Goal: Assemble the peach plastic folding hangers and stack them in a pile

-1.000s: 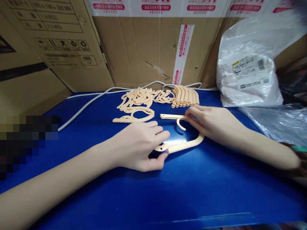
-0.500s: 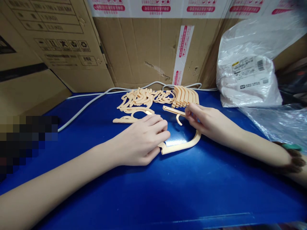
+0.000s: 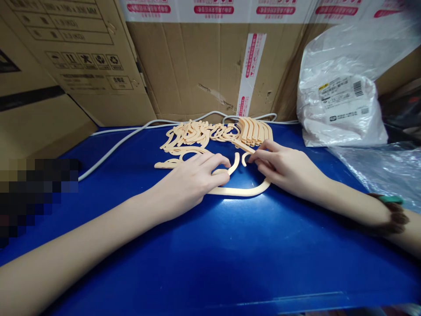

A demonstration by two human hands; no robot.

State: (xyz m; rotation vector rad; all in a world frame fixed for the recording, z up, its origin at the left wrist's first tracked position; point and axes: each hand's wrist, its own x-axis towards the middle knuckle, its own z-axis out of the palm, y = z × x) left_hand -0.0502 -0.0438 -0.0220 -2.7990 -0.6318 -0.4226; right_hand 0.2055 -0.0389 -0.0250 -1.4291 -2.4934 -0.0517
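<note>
My left hand (image 3: pixel 194 180) is closed, thumb and index finger pinching a beige curved hook piece (image 3: pixel 235 163). Its fingers also cover the near end of a long curved hanger arm (image 3: pixel 245 192). From there the arm bends round to my right hand (image 3: pixel 281 164), whose closed fingers grip beige plastic hanger parts. A straight bar (image 3: pixel 245 146) and a short curved tip (image 3: pixel 244 159) stick out from the right fingers. How these parts join is hidden by the fingers. Just beyond my left hand lie flat hanger pieces (image 3: pixel 167 164).
A heap of beige hanger parts (image 3: pixel 190 133) lies at the back, beside a row of curved arms (image 3: pixel 255 131). A white cable (image 3: pixel 123 142) runs behind them along cardboard boxes (image 3: pixel 194 66). White plastic packaging (image 3: pixel 342 105) stands at the right on the blue table (image 3: pixel 230 259).
The long arm's near end has shifted up and left under my left fingers. A curved hook piece now shows in the left hand. The bar at my right hand has moved slightly right.
</note>
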